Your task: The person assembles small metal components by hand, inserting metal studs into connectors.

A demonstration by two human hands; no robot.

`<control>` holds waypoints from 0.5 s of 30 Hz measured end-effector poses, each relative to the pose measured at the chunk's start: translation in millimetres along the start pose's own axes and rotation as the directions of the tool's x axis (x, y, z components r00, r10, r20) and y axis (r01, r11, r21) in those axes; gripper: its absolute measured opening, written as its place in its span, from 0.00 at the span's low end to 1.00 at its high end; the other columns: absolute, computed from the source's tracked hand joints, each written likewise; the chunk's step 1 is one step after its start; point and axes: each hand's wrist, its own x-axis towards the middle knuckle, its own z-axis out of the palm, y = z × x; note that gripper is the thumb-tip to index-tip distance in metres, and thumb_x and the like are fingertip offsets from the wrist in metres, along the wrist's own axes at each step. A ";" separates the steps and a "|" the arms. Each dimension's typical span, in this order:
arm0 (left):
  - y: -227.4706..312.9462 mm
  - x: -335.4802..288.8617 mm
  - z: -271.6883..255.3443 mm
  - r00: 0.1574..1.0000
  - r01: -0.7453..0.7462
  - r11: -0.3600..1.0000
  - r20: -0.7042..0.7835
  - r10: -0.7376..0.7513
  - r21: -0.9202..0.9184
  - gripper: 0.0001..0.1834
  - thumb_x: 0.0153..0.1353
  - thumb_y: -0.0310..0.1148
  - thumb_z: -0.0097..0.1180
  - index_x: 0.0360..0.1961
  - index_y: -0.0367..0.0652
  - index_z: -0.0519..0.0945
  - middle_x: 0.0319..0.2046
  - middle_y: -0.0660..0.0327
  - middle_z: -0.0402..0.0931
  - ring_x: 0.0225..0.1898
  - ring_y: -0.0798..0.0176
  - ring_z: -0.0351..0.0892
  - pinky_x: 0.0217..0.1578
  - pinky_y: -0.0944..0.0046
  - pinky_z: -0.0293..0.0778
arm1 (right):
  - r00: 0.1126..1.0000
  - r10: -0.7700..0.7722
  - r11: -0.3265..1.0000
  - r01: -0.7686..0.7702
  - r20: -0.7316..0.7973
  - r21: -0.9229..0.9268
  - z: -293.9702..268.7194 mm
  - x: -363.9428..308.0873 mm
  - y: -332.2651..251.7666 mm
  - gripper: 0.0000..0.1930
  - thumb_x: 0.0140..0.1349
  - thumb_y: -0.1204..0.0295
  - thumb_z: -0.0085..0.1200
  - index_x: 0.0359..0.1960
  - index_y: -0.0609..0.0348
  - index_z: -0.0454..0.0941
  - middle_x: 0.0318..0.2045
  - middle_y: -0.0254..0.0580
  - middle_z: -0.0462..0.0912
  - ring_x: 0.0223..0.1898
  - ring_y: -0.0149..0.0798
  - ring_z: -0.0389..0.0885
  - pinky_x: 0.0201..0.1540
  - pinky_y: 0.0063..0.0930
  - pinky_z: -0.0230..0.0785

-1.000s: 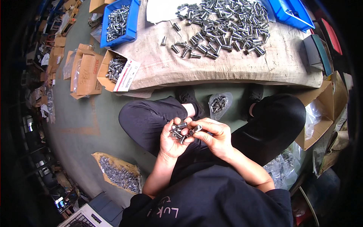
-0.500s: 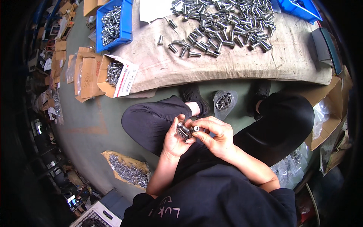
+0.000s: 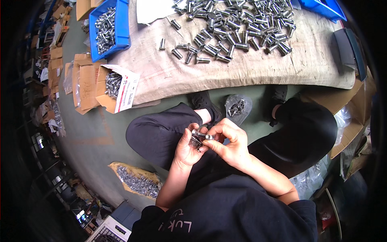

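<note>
My left hand (image 3: 185, 152) is cupped palm up over my lap, its fingers curled round several shiny metal bolts (image 3: 196, 142). From the right, my right hand (image 3: 234, 146) pinches the end of one headed metal bolt (image 3: 199, 134) between thumb and fingers. That bolt lies across the fingers of my left hand, with its end pointing right. Parts of the bolts are hidden by my fingers. Beyond my knees, a large loose pile of similar bolts (image 3: 246, 34) covers part of a cloth-topped work surface (image 3: 209, 74).
A blue bin (image 3: 127, 42) and an open cardboard box (image 3: 128, 94), both with metal parts, stand at the left. A clear bag of small parts (image 3: 238, 108) lies between my feet. Lower left is a tray of small pieces (image 3: 139, 180); another carton (image 3: 350, 121) sits right.
The bolt between my hands has turned to lie more crosswise, and my right fingers have shifted slightly. The view has swung a little, moving the bin and box leftward.
</note>
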 end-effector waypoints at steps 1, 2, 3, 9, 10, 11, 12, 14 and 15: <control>2.0 -0.3 0.7 1.000 0.013 1.000 0.009 -0.013 0.017 0.14 0.59 0.43 0.49 0.42 0.48 0.70 0.40 0.58 0.73 0.38 0.60 0.74 0.24 0.69 0.71 | 1.000 0.007 1.000 -0.007 0.013 -0.020 1.0 3.5 -1.6 0.07 0.45 0.79 0.62 0.27 0.60 0.76 0.24 0.32 0.73 0.21 0.23 0.69 0.21 0.15 0.62; 3.1 -3.3 1.6 1.000 0.022 0.999 0.020 -0.023 0.035 0.14 0.59 0.42 0.50 0.42 0.48 0.70 0.40 0.58 0.73 0.38 0.61 0.74 0.23 0.69 0.71 | 1.000 -0.008 1.000 0.009 0.021 -0.029 4.6 1.7 0.2 0.07 0.45 0.79 0.62 0.27 0.60 0.76 0.24 0.32 0.73 0.21 0.23 0.69 0.21 0.15 0.62; 3.2 -2.1 1.3 1.000 -0.007 1.000 -0.016 0.007 0.019 0.13 0.59 0.41 0.49 0.42 0.48 0.71 0.39 0.59 0.74 0.36 0.63 0.74 0.22 0.70 0.70 | 0.996 0.094 0.984 -0.094 0.002 0.151 8.0 3.4 8.2 0.08 0.45 0.80 0.61 0.28 0.61 0.76 0.24 0.31 0.74 0.22 0.22 0.69 0.22 0.14 0.62; 10.0 9.1 -11.0 0.995 0.096 0.974 -0.008 -0.100 -0.206 0.13 0.59 0.43 0.49 0.40 0.48 0.72 0.30 0.63 0.72 0.31 0.65 0.68 0.23 0.68 0.64 | 0.857 0.464 0.794 -0.515 0.227 0.322 29.4 110.2 -15.3 0.07 0.56 0.75 0.51 0.34 0.67 0.73 0.24 0.38 0.76 0.22 0.31 0.77 0.23 0.20 0.70; 13.1 6.5 -8.9 0.996 0.066 0.979 -0.045 -0.076 -0.191 0.13 0.58 0.43 0.50 0.39 0.48 0.72 0.30 0.63 0.71 0.30 0.66 0.68 0.21 0.69 0.63 | 0.870 0.424 0.809 -0.489 0.252 0.327 42.1 138.2 -22.1 0.07 0.55 0.76 0.51 0.34 0.67 0.72 0.25 0.40 0.76 0.23 0.33 0.77 0.23 0.22 0.70; 16.3 3.5 -9.3 0.998 0.029 0.982 -0.055 -0.040 -0.185 0.12 0.59 0.43 0.49 0.38 0.48 0.72 0.29 0.63 0.71 0.29 0.66 0.67 0.20 0.70 0.63 | 0.878 0.399 0.816 -0.472 0.264 0.334 58.7 167.1 -20.9 0.08 0.55 0.76 0.51 0.34 0.69 0.72 0.25 0.42 0.76 0.24 0.34 0.77 0.24 0.25 0.71; 18.9 4.3 -8.1 0.998 0.004 0.983 -0.060 -0.016 -0.181 0.12 0.59 0.43 0.49 0.38 0.49 0.72 0.29 0.63 0.70 0.28 0.66 0.67 0.19 0.70 0.62 | 0.894 0.373 0.822 -0.443 0.250 0.358 73.9 197.1 -17.2 0.09 0.55 0.76 0.51 0.33 0.72 0.71 0.25 0.44 0.75 0.23 0.35 0.77 0.25 0.27 0.71; 27.7 3.9 -1.8 0.999 -0.036 0.983 -0.046 0.028 -0.180 0.11 0.60 0.43 0.47 0.38 0.49 0.71 0.28 0.63 0.70 0.28 0.67 0.67 0.19 0.71 0.62 | 0.919 0.294 0.876 -0.369 0.263 0.311 109.9 249.2 -29.9 0.09 0.55 0.75 0.51 0.33 0.73 0.72 0.25 0.47 0.76 0.24 0.37 0.78 0.28 0.28 0.73; 31.1 4.9 1.6 0.998 -0.061 0.983 -0.041 0.055 -0.174 0.11 0.61 0.43 0.46 0.37 0.50 0.71 0.28 0.63 0.70 0.27 0.67 0.67 0.18 0.72 0.61 | 0.907 0.268 0.888 -0.363 0.324 0.283 125.2 274.6 -34.2 0.09 0.56 0.76 0.50 0.32 0.73 0.72 0.26 0.47 0.77 0.27 0.38 0.78 0.31 0.29 0.75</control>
